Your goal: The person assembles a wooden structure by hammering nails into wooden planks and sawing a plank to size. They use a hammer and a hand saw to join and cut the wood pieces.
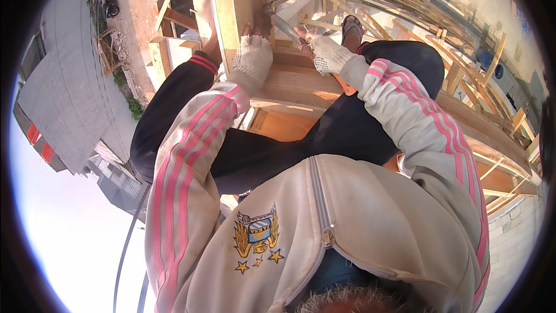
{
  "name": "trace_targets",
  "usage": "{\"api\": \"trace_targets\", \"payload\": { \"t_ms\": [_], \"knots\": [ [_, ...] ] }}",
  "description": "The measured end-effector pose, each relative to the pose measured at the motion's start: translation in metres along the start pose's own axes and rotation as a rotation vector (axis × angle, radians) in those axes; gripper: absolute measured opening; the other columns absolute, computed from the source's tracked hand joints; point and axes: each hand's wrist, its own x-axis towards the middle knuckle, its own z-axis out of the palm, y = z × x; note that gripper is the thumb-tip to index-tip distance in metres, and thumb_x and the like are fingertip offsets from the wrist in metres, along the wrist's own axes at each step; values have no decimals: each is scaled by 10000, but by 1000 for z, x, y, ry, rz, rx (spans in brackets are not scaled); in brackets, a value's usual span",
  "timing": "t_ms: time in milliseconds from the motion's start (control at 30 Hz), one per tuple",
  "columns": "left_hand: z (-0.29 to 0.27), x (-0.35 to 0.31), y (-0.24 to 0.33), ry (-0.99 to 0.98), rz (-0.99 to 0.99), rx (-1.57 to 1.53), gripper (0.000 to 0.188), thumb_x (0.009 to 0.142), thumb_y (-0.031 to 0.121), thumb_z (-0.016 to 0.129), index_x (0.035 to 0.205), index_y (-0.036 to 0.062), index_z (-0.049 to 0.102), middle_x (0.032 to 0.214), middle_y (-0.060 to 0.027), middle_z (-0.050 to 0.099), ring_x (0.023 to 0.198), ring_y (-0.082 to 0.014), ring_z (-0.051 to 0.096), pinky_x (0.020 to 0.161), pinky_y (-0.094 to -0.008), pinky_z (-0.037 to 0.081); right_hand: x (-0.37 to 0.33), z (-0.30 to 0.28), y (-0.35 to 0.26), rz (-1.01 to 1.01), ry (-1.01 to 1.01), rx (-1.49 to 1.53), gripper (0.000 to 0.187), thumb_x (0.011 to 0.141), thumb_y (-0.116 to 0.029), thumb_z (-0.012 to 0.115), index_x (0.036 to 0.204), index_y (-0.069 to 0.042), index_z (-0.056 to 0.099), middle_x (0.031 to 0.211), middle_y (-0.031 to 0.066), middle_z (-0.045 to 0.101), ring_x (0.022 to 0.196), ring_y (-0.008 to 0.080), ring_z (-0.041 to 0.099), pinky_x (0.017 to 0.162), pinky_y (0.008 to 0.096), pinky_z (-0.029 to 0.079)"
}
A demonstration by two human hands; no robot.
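"Where was the tool (284,28)?"

"In the right hand (319,47), above the beam (298,88). A grey shaft slanted up towards the wooden post (230,8), and an orange end (347,86) poked out below the wrist. I took both for one piece, though the right glove (335,58) hid the middle."

"And those fingers?"

"Closed around it, as far as I could see. A grip between the two ends probably gave control over the far tip, whose shape I couldn't make out."

"What about the left hand (252,47)?"

"Up at the near side of the post, fingers slightly bent, close to that far tip. I couldn't tell whether they pinched something small or merely pressed on the wood. Resting there would have helped steady the body."

"Why were the legs (354,123) so wide apart?"

"For balance, I'd guess. The left foot (212,43) was beside the post, the sandalled right foot (352,30) beyond the right hand, and long poles (405,7) lay farther off."
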Motion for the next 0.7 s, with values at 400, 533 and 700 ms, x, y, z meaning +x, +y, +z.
{"api": "trace_targets", "payload": {
  "t_ms": [400,533,700],
  "knots": [
    [-3,-5,-1,21,-69,-5,323,961,205,565,1186,60,746,1220,-121,684,1348,-344,519,1266,-581,154,5,-27,-17,-413,175,462,674,1015,-488,622,1588,-217,392,920,31,638,555,75,591,453,250,507],
    [-13,-7,-9,-35,-62,-21,308,960,205,565,1155,58,754,1190,-120,695,1342,-344,527,1262,-585,164,-26,4,-21,-24,-100,-151,707,1022,-491,616,1619,-228,344,950,40,646,585,86,606,476,259,524],
    [13,-15,8,42,-76,-78,306,961,209,568,1145,54,756,1153,-124,707,1339,-339,534,1258,-585,173,-48,-60,-65,-531,13,586,683,1034,-477,591,1587,-139,375,898,48,603,719,134,607,572,280,552]
  ]
}}
